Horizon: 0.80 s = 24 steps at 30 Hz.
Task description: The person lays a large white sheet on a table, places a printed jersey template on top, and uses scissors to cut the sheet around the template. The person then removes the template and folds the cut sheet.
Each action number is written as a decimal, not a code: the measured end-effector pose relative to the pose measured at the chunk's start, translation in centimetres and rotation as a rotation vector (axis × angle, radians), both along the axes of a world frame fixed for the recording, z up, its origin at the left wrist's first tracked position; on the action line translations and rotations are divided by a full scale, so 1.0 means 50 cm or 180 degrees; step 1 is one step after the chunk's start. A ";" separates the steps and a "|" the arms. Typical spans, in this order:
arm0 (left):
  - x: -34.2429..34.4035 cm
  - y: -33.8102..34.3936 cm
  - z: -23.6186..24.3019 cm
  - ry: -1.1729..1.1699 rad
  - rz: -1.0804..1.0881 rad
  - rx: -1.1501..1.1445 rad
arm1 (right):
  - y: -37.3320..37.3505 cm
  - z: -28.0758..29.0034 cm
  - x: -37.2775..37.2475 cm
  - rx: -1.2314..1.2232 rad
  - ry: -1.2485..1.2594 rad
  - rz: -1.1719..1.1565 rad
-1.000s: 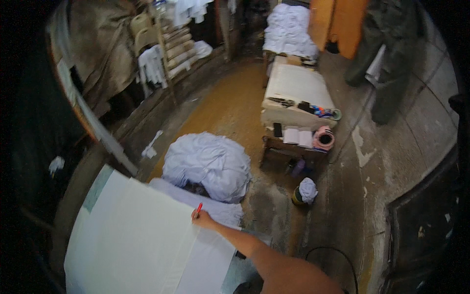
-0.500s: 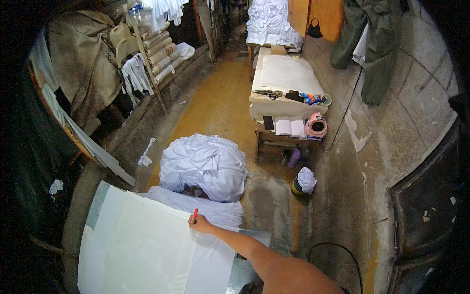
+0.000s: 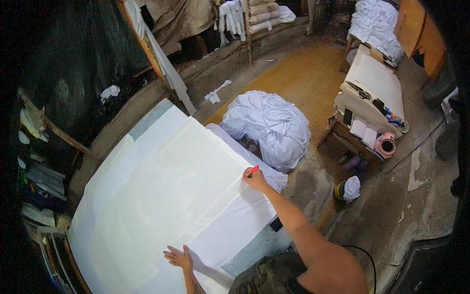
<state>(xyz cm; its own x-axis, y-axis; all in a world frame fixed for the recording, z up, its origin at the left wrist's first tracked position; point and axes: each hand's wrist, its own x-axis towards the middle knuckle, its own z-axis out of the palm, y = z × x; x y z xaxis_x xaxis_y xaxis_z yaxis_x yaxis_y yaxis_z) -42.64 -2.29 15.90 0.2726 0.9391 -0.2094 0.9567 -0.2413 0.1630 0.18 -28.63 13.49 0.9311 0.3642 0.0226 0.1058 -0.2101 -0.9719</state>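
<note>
Since the earlier frame the left hand point(image 3: 179, 258) has come into sight over the table, and the head camera has swung round, so the whole room sits tilted and further right, while the right hand point(image 3: 255, 181) stays at the edge of the pale sheet point(image 3: 161, 181). In the head view, the two hands are well apart. The right one is closed around a red pen point(image 3: 252, 171), at the sheet's far right corner; the pen's tip is too small to make out. The left one is open with its fingers spread, holding nothing, at the sheet's right edge nearer the body; how hard it presses, I cannot tell. The sheet lies flat over white cloth point(image 3: 235, 223), which shows along its right side, and the grey tabletop point(image 3: 259, 245) shows beyond that. Just past the table's far edge sits a big heap of white fabric point(image 3: 271, 125) on the floor. To the right stands a small bucket point(image 3: 339, 191) with a white rag point(image 3: 352, 188) in it. Farther back, a low bench point(image 3: 374, 78) bears scissors point(image 3: 360, 90), and at its near end are an open notebook point(image 3: 363, 131) and a pink ring-shaped thing point(image 3: 379, 145).
</note>
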 end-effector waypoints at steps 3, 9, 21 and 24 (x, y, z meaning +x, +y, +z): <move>-0.009 -0.001 -0.004 -0.0100 0.0012 -0.0023 | -0.008 0.042 -0.011 -0.0298 -0.0284 0.0031; -0.002 -0.015 0.029 -0.0326 -0.0037 -0.0103 | 0.007 0.038 -0.009 -0.0139 0.0120 -0.0186; 0.014 0.048 0.031 -0.0928 -0.0293 0.0234 | 0.060 0.065 -0.144 -0.1284 -0.1562 0.1674; 0.044 0.010 0.028 -0.0672 -0.0528 0.0199 | 0.043 0.067 -0.131 -0.1136 -0.1491 0.1196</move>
<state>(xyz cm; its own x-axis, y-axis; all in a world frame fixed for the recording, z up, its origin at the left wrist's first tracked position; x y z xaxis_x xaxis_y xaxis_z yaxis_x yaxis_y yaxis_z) -40.43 -1.80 17.30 0.4552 0.8872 -0.0748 0.8497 -0.4077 0.3344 -6.39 -26.49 16.84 0.6618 0.7196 0.2100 0.6251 -0.3752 -0.6845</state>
